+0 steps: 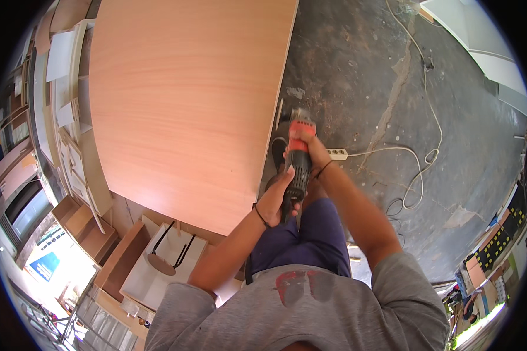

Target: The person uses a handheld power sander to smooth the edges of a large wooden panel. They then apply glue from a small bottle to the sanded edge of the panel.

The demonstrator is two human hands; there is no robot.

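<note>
Both my hands are wrapped round a red and black angle grinder (301,143), held lengthwise in front of my legs. My left hand (279,196) grips the black rear part of its body. Further forward, my right hand (312,150) closes round the red front section. The grinder's disc (279,114) stands on edge beside the right side of a large wood-grain panel (187,111). Whether the disc touches that edge I cannot tell.
A white power strip (336,154) lies right of my right hand, its pale cable (420,169) looping across the dark concrete floor (369,88). Boards and panels (64,88) stack up at the left. A drawer-like brown box (120,257) and a white panel (164,263) stand lower left.
</note>
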